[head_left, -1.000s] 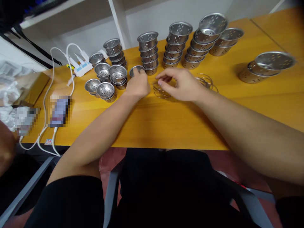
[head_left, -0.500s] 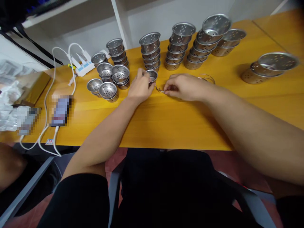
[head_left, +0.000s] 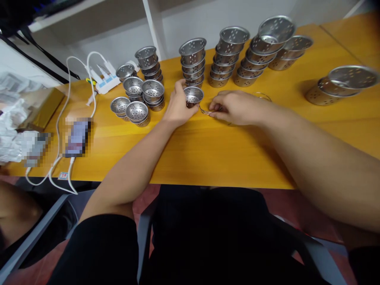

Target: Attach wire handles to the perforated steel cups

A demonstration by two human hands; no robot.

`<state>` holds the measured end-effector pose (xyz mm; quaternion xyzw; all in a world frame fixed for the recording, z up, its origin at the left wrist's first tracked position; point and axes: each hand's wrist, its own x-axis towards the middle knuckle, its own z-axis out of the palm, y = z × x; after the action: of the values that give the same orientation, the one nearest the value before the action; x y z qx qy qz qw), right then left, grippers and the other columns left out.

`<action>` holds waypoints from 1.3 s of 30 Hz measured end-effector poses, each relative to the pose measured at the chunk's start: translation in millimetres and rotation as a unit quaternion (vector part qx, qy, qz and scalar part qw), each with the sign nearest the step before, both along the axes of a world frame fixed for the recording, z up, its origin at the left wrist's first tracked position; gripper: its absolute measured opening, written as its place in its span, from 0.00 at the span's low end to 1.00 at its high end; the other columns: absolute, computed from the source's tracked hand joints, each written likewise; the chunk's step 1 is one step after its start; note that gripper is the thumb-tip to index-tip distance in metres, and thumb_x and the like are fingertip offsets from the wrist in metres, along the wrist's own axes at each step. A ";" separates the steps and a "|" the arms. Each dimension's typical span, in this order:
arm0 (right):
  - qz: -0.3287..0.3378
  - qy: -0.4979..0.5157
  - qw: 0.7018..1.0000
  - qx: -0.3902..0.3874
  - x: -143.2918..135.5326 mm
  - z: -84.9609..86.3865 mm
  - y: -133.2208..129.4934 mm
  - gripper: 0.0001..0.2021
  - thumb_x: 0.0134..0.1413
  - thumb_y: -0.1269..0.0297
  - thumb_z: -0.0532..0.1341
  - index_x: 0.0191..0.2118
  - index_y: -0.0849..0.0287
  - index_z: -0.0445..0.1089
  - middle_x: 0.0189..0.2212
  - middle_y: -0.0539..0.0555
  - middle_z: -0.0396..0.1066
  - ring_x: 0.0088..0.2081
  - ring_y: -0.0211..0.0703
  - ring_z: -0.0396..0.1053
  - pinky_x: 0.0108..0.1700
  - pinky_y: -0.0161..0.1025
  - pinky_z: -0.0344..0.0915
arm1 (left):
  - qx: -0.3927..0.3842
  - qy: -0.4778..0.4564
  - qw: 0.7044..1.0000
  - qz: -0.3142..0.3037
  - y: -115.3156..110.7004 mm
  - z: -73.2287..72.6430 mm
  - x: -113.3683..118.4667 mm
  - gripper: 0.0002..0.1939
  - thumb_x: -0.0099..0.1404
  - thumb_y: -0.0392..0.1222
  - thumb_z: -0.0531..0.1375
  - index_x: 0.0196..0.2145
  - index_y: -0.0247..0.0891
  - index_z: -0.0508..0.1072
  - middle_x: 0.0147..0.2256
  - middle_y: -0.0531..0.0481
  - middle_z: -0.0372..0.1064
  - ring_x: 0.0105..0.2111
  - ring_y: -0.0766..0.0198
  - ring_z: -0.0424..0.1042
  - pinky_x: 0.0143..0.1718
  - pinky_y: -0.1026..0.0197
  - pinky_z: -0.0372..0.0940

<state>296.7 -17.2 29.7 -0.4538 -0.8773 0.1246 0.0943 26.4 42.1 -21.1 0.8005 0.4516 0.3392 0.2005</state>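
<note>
My left hand curls around 1 small perforated cup mid-counter, while my right hand pinches thin wire just right of it, bringing cup and wire close together. Taller cup stacks stand on the far side.

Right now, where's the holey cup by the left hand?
In the head view, the holey cup sits mid-table, between the left hand's thumb and fingers, in front of a tall cup stack and left of the right hand.

Office-like room (exact kind unclear); wooden desk; white shelving; power strip.
</note>
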 end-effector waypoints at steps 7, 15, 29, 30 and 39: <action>0.004 -0.052 0.999 -0.004 4.7 2.4 -0.7 0.04 0.71 0.65 0.63 0.45 0.50 0.76 0.48 0.61 0.82 0.48 0.64 0.80 0.50 0.56 0.75 | -0.008 -0.102 0.993 -0.053 4.1 -18.6 1.0 0.49 0.72 0.53 0.76 0.75 0.43 0.50 0.70 0.30 0.69 0.72 0.41 0.77 0.77 0.37 0.71; -0.033 -0.017 0.999 0.012 -4.2 11.8 -10.8 0.05 0.75 0.64 0.61 0.49 0.51 0.76 0.49 0.64 0.83 0.50 0.68 0.81 0.52 0.58 0.74 | 0.036 -0.123 0.989 -0.076 29.5 -39.5 -7.3 0.56 0.64 0.75 0.80 0.74 0.46 0.62 0.72 0.33 0.67 0.77 0.35 0.71 0.83 0.29 0.65; -0.115 0.150 0.980 0.064 -6.2 25.2 -15.7 0.22 0.82 0.52 0.54 0.65 0.53 0.80 0.64 0.70 0.81 0.62 0.69 0.78 0.70 0.60 0.72 | -0.019 -0.089 0.996 -0.008 -6.5 -3.0 2.1 0.48 0.69 0.73 0.79 0.71 0.45 0.69 0.67 0.36 0.74 0.79 0.36 0.68 0.84 0.24 0.63; -0.123 0.152 0.979 0.064 -6.2 26.5 -16.2 0.24 0.82 0.50 0.55 0.67 0.52 0.80 0.65 0.69 0.81 0.63 0.70 0.78 0.70 0.62 0.72 | -0.027 -0.086 0.996 -0.009 -9.3 -1.1 2.5 0.48 0.70 0.71 0.79 0.73 0.45 0.67 0.68 0.36 0.74 0.78 0.37 0.70 0.83 0.26 0.65; -0.165 0.208 0.964 0.018 -10.4 23.5 -19.8 0.31 0.74 0.36 0.63 0.74 0.40 0.76 0.59 0.63 0.85 0.54 0.74 0.79 0.57 0.69 0.74 | -0.032 -0.094 0.995 -0.011 -12.9 6.1 4.6 0.50 0.72 0.60 0.79 0.77 0.46 0.58 0.72 0.34 0.73 0.76 0.39 0.75 0.82 0.32 0.69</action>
<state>286.4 -37.0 53.2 -0.5545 -0.7536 0.1834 0.3016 30.9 29.2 -15.0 0.7636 0.4324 0.3955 0.2713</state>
